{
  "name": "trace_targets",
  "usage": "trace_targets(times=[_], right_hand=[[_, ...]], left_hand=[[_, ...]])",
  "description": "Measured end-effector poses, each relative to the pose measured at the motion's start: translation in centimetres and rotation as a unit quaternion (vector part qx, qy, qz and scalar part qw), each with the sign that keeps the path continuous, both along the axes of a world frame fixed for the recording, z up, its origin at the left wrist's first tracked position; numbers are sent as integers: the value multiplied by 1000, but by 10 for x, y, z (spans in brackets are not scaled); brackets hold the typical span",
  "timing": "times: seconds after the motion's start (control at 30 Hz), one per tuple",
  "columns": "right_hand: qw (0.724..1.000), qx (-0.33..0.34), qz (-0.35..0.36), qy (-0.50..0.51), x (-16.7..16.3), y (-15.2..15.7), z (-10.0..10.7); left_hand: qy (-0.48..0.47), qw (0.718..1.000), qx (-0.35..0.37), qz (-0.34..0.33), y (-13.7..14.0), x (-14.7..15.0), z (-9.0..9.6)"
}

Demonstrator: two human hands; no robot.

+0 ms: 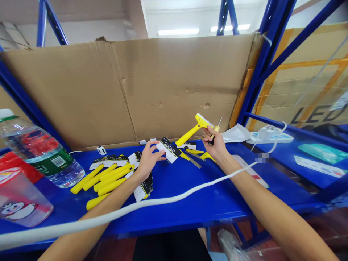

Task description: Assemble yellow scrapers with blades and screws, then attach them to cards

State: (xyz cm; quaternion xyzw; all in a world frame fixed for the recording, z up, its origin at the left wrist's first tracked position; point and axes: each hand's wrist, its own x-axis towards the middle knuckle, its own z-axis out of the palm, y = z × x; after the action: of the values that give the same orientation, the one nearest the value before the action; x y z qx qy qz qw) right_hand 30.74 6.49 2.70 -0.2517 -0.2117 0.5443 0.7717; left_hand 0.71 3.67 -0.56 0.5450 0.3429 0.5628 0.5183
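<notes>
My left hand (149, 157) pinches a black-and-white printed card (169, 149) between thumb and fingers. My right hand (214, 141) grips a yellow scraper (189, 136) near its wide head, along with a screwdriver (216, 129) whose thin shaft points up. The scraper's handle slants down to the left, and its end overlaps the card's upper right corner in view; whether they touch I cannot tell. Below my hands lie a flat metal blade (194, 161) and yellow scraper parts (208, 156). Several yellow-handled scrapers (111, 186) with printed cards are piled beside my left forearm.
A white cable (163, 200) crosses in front of both forearms. On the left stand a large water bottle (54, 156) and a plastic cup (24, 195). Cardboard (176, 87) walls the back of the blue table (185, 195). A power strip (269, 137) lies at right.
</notes>
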Motion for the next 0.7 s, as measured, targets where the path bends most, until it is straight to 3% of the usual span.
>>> trace_targets(times=[0.7], right_hand=[[1000,0,26,-3,1,1,-1]], left_hand=[[16,999,-6,-31,1,3,-4]])
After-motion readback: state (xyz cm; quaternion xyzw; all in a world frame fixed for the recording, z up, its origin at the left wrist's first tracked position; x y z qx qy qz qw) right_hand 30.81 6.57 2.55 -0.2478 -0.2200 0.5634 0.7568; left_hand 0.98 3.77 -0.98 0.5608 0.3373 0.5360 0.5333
